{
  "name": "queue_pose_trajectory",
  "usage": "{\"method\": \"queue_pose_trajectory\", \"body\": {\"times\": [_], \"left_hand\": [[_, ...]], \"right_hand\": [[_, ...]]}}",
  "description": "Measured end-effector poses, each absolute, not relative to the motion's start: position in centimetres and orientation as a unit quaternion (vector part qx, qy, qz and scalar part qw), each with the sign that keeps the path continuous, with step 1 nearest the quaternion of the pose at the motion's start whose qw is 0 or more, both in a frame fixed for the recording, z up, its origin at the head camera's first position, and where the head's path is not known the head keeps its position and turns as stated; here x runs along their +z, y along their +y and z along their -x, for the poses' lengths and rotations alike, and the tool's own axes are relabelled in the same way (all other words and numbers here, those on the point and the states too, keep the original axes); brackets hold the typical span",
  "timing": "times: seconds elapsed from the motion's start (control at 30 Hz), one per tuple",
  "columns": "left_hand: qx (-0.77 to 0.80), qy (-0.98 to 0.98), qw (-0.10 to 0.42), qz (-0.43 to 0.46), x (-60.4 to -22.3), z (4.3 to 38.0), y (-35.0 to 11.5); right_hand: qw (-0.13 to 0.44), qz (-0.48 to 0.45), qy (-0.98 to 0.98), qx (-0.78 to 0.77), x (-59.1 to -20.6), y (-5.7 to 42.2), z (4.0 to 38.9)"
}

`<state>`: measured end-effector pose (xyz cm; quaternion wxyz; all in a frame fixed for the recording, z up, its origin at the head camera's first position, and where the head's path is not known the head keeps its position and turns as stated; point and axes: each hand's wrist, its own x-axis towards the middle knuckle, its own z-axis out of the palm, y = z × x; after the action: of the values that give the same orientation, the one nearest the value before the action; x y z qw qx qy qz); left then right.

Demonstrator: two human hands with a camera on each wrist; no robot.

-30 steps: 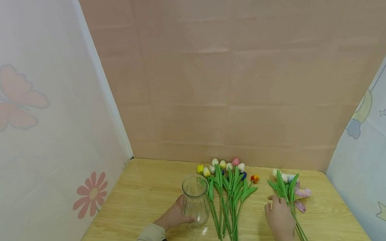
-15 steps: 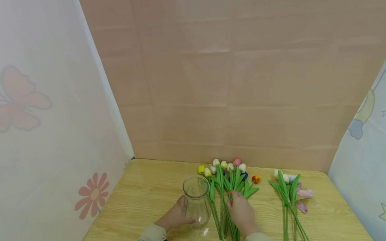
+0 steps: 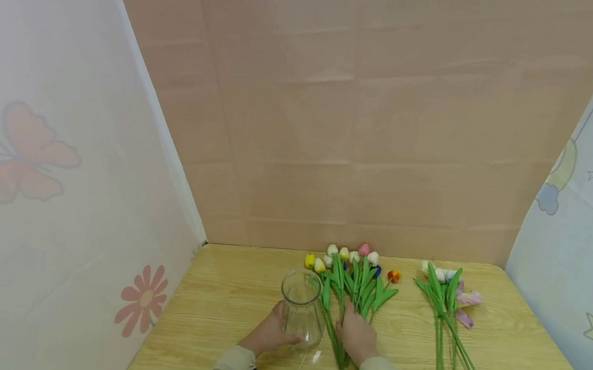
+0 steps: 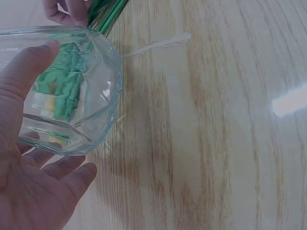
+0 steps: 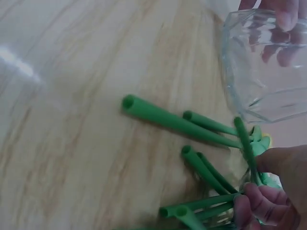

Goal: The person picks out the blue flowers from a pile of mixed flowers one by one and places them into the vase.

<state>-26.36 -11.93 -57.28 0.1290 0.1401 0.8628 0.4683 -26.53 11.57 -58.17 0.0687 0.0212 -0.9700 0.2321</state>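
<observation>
Gripping one glass vase (image 3: 304, 326), one green stem (image 5: 245, 145) (two hands (image 3: 359, 335)).

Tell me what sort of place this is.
Probably a screened-off tabletop workspace: a wood-grain table sits before a plain brownish backdrop, with pale panels printed with cartoonish pictures on both sides.

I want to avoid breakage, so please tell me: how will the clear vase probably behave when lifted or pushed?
The clear vase looks like glass, so it may be fragile. Its smooth, shiny surface could be slippery in the left hand. Its body widens below the neck, so it probably resists tipping under a gentle push.
</observation>
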Motion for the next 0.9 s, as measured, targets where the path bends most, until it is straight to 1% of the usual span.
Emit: {"method": "queue_pose_trajectory", "body": {"times": [0.13, 0.27, 0.53, 0.7, 0.83, 0.9], "left_hand": [[0.473, 0.860, 0.133, -0.138, -57.4, 26.4, -11.9], [0.472, 0.861, 0.133, -0.138, -57.3, 26.3, -11.8], [0.467, 0.863, 0.128, -0.142, -57.1, 26.2, -11.9], [0.461, 0.867, 0.128, -0.140, -57.4, 26.2, -12.0], [0.462, 0.867, 0.130, -0.137, -57.4, 26.2, -11.9], [0.464, 0.865, 0.130, -0.137, -57.4, 26.2, -11.9]], "right_hand": [[0.044, -0.005, -0.967, 0.252, -58.2, 11.8, 26.7], [0.046, -0.003, -0.960, 0.277, -57.9, 12.1, 26.7], [0.085, 0.007, -0.952, 0.294, -56.8, 12.9, 27.2], [0.094, 0.008, -0.943, 0.319, -55.4, 13.9, 27.4], [0.117, 0.004, -0.935, 0.335, -53.9, 15.0, 27.3], [0.139, 0.002, -0.931, 0.337, -53.1, 15.5, 27.1]]}}
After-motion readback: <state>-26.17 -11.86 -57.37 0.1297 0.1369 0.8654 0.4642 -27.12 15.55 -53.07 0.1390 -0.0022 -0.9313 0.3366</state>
